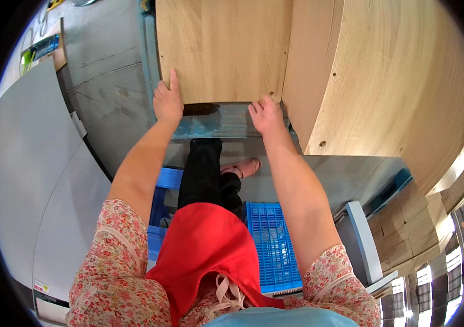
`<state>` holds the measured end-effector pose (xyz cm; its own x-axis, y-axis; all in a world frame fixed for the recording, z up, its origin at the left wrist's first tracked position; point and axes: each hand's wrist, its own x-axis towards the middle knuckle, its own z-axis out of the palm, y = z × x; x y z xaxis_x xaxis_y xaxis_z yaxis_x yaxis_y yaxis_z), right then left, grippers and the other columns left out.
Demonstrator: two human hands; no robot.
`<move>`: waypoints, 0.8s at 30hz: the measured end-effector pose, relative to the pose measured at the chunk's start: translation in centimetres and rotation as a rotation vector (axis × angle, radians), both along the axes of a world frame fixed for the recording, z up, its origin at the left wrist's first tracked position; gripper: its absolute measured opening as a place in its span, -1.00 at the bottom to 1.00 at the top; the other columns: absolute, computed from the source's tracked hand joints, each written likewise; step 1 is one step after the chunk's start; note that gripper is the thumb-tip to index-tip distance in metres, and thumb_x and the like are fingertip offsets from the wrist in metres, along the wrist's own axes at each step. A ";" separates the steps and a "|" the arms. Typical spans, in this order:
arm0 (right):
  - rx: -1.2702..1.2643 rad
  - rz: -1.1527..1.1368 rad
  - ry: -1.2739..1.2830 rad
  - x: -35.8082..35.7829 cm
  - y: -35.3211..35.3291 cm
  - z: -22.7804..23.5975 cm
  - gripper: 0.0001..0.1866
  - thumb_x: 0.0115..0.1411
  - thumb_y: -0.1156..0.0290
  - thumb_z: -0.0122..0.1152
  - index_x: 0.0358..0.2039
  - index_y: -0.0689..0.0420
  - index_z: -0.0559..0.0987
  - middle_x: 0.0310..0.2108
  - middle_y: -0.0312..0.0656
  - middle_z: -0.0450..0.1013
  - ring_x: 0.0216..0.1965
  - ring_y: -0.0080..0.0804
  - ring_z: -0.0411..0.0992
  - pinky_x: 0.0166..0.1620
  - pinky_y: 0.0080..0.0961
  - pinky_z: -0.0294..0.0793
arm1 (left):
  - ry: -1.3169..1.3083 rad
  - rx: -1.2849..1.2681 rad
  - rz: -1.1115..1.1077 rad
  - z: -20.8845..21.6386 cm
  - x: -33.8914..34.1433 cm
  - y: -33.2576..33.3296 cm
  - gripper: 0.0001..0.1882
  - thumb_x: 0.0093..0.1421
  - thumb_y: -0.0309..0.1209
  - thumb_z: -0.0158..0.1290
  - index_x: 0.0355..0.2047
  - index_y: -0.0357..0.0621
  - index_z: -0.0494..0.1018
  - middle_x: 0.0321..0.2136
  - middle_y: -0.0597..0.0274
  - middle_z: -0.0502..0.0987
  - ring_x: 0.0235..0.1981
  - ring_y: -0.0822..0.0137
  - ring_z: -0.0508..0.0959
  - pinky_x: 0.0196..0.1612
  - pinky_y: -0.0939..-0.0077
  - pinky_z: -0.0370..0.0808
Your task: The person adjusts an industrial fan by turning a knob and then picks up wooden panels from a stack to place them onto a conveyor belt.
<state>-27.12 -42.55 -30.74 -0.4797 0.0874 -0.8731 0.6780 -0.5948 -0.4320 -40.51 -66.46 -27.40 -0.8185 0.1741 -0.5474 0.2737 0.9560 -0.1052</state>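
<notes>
A light wood-grain panel lies flat at the top centre, with small drilled holes near its side edges. At its near left corner is my left hand, with the index finger stretched along the side edge and the other fingers curled against the board. My right hand is closed at the near right corner, its bent fingertips on the front edge beside a hole. Both hands grip the panel; their undersides are hidden. Below the board a blue-green pallet shows.
To the right stands a taller stack of wood-grain panels. A grey machine surface curves along the left. Near my legs are a blue plastic crate and a blue plastic piece. Cardboard lies at the lower right.
</notes>
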 end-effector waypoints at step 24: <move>-0.102 -0.534 -0.371 12.3 -1.0 8.9 -0.08 0.19 0.40 0.08 0.29 0.08 -0.38 -0.04 0.01 0.36 -0.04 -0.19 0.40 -0.10 -0.27 0.44 | -0.014 0.075 0.056 -1.6 0.9 1.0 -0.14 0.07 -0.61 -0.04 0.31 0.02 -0.22 0.02 -0.12 0.15 -0.07 -0.08 0.37 -0.09 0.17 0.44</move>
